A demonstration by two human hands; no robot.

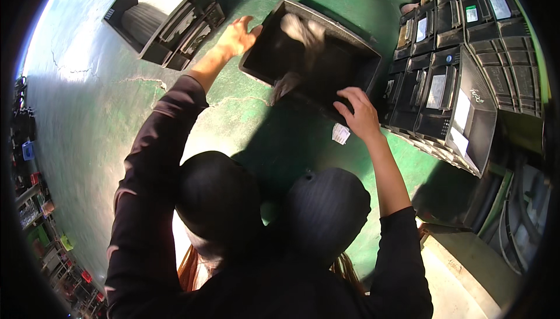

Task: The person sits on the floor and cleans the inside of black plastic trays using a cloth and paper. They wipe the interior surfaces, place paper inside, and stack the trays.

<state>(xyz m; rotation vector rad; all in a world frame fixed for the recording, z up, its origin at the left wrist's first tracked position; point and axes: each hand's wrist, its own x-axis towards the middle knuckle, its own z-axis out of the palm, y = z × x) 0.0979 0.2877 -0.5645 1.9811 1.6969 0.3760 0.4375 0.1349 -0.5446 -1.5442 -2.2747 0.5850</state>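
Observation:
A black plastic crate (344,38) lies on the floor ahead of me, its inside in deep shadow. My left hand (238,37) is at its left side, fingers and thumb apart, with nothing held. By the crate's near right edge, my right hand (363,114) is open with the fingers bent and the thumb apart; I cannot tell whether it touches the rim. A pale, crumpled piece like a cloth or glove (303,32) shows in the crate, blurred. Another greyish, blurred piece (284,86) is at the near left rim. A small printed paper label (340,133) lies below my right hand.
Another dark crate (175,42) stands at the far left with grey and white material in it. Several black crates with labels (437,86) are stacked at the right. The green floor (233,106) is cracked. Racks of small items (49,231) line the left edge.

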